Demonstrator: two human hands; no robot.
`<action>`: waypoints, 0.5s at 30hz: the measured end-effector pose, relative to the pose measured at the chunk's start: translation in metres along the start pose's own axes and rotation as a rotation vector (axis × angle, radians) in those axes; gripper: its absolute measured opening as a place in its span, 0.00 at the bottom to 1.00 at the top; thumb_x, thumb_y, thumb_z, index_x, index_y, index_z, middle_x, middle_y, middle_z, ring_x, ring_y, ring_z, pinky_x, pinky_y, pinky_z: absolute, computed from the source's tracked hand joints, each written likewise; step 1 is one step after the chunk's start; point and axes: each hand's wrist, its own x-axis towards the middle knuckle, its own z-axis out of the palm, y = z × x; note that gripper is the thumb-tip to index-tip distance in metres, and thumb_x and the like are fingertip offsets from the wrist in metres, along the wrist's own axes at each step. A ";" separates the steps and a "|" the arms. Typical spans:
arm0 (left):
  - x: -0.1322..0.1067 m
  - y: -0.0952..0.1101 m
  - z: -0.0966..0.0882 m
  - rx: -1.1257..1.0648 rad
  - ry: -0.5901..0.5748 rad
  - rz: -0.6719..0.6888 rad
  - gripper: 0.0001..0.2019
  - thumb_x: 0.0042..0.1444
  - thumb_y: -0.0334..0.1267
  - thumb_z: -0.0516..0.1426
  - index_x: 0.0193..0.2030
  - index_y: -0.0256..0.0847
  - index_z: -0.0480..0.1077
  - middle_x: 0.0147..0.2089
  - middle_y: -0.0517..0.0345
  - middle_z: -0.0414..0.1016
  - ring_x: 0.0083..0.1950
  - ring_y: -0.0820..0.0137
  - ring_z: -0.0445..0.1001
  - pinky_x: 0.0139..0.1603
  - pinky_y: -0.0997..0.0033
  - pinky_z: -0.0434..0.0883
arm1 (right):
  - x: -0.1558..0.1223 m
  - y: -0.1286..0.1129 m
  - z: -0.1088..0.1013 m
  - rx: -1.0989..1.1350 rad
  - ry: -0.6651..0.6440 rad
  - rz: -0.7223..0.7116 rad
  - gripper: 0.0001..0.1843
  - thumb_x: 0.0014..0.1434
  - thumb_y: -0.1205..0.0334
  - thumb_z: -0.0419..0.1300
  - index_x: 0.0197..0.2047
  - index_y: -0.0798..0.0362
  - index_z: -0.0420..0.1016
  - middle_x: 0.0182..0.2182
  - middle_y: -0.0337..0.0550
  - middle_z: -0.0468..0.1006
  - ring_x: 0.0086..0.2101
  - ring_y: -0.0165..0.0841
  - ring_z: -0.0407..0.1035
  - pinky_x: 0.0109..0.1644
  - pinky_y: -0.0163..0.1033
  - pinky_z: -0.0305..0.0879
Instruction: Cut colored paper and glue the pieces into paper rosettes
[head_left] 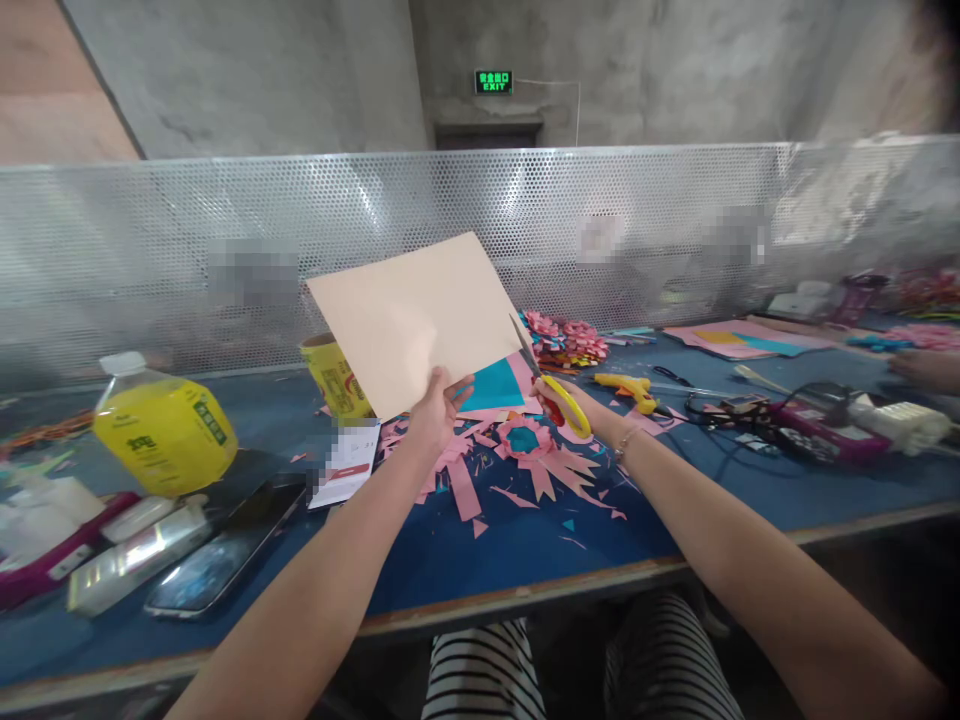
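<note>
My left hand [439, 408] grips the lower edge of a cream sheet of card [420, 310], which is held up and tilted above the table. In my right hand [562, 395] is a pair of scissors [568, 408] with yellow handles, its blades pointing up beside the card's right edge. Whether the blades touch the card I cannot tell. Under my hands lie a blue sheet [495, 385] and pink paper. A pink paper rosette [529, 440] with a blue centre and cut pink strips [465, 490] rests on the blue table.
A yellow bottle [165, 425], a phone [225, 550] and a yellow tub [337, 380] stand or lie leftward. To the right are a yellow glue gun [626, 390], cables and a purple box [825, 430]. Behind runs a perforated metal screen [420, 200]. Another person's hand [926, 370] shows far right.
</note>
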 end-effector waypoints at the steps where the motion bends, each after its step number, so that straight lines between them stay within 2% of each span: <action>1: -0.001 0.000 0.001 -0.009 -0.006 -0.004 0.05 0.53 0.35 0.56 0.36 0.40 0.64 0.34 0.61 0.75 0.31 0.74 0.76 0.37 0.74 0.71 | 0.000 0.000 0.000 -0.003 0.005 -0.005 0.26 0.47 0.37 0.55 0.33 0.54 0.64 0.17 0.31 0.60 0.16 0.22 0.55 0.20 0.31 0.52; 8: -0.004 0.000 0.004 -0.020 -0.017 -0.004 0.01 0.55 0.34 0.54 0.35 0.40 0.65 0.34 0.61 0.76 0.32 0.73 0.76 0.37 0.73 0.72 | -0.007 -0.010 0.002 -0.076 0.023 -0.004 0.25 0.49 0.36 0.53 0.30 0.53 0.62 0.17 0.32 0.61 0.16 0.22 0.56 0.20 0.32 0.52; 15: -0.004 0.000 0.004 -0.008 -0.016 0.005 0.07 0.55 0.35 0.54 0.42 0.42 0.65 0.40 0.59 0.76 0.34 0.73 0.76 0.43 0.71 0.71 | -0.005 -0.007 0.003 -0.058 0.017 -0.017 0.25 0.48 0.37 0.53 0.30 0.54 0.63 0.18 0.32 0.61 0.16 0.22 0.55 0.21 0.31 0.52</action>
